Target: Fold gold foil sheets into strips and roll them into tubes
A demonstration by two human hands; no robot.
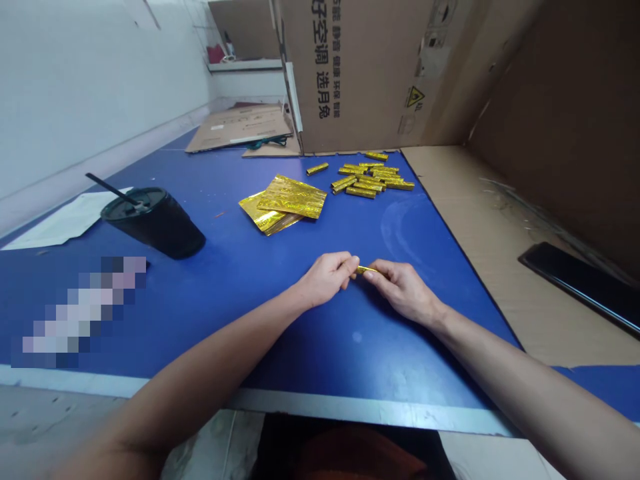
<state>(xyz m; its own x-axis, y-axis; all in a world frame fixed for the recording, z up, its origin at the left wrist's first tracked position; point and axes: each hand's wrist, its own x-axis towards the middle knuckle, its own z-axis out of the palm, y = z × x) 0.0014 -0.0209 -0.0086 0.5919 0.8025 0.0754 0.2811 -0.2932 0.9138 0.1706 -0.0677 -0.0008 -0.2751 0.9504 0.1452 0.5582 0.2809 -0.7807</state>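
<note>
Low over the blue table [240, 313], my left hand [327, 277] and my right hand [403, 288] meet, both pinched on the ends of one small gold foil roll [365, 270]. Most of the roll is hidden by my fingers. Farther back lies a stack of flat gold foil sheets [285, 202]. Behind it, to the right, is a pile of several finished gold rolls [373, 177], with one roll [317, 169] lying apart on the left.
A black cup with lid and straw [153, 220] stands at the left, white paper [70, 217] behind it. A large upright cardboard box [370, 67] closes the back. Flat cardboard [480, 220] covers the table's right side, with a dark phone [583, 283] on it.
</note>
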